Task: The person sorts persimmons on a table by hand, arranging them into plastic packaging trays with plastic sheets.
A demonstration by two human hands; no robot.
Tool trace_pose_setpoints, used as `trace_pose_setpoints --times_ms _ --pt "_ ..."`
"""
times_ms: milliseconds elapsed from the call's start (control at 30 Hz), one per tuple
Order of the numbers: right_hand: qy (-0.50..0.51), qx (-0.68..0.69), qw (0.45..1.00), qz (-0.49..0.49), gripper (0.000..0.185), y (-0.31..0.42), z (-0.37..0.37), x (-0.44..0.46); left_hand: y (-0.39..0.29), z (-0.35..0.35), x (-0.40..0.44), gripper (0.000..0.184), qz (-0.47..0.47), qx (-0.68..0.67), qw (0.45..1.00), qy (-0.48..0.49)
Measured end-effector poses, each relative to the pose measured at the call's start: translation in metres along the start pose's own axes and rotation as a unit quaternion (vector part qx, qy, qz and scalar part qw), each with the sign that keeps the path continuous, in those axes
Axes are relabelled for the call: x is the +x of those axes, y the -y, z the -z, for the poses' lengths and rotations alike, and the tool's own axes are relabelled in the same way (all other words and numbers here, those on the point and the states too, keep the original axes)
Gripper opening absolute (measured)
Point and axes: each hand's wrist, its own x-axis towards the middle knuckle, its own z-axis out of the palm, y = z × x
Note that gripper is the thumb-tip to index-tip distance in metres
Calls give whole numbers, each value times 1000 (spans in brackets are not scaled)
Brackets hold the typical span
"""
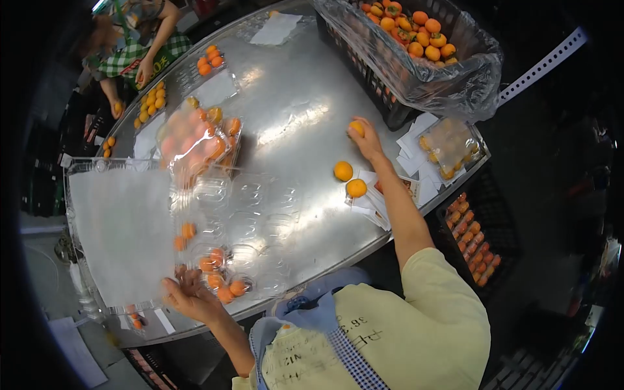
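In the head view, my right hand [368, 142] is closed around a persimmon [356, 128] above the metal table. Two more persimmons [343, 171] lie just in front of my right forearm. My left hand [186, 298] grips the near edge of an open clear plastic clamshell box [250, 224], its fingers partly seen through the plastic. A white sheet [120, 237] covers the box's left half, and moulded cups form the right half. Several orange fruits [224, 279] show at the cups near my left hand; whether in or under them I cannot tell.
A black crate lined with clear plastic [416, 78] holds many persimmons at the back right. Filled clamshells [195, 140] are stacked beyond the open box; another [450, 146] sits at right among paper cards. Across the table [292, 97] a co-worker's hand [144, 71] shows.
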Motion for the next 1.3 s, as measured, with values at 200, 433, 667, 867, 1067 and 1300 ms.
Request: trace_pose_setpoints --times_ms 200,433,667,867,1067,1300 --pt "-57 53 995 60 31 63 -66 -55 31 -70 2 29 44 -2 993 106" --pt "-17 453 866 -211 27 90 -150 -98 69 -121 4 27 76 -6 989 126" --pt "-195 548 746 -324 54 52 -6 -70 116 -163 15 27 171 -3 973 155" --pt "-199 496 815 -222 42 27 90 -89 189 -232 6 42 285 31 929 234" --pt "-110 129 973 -158 49 40 94 -78 269 -278 -8 46 373 75 865 327" --pt "-94 -180 978 -46 50 52 91 -46 285 -291 -20 57 350 185 865 308"
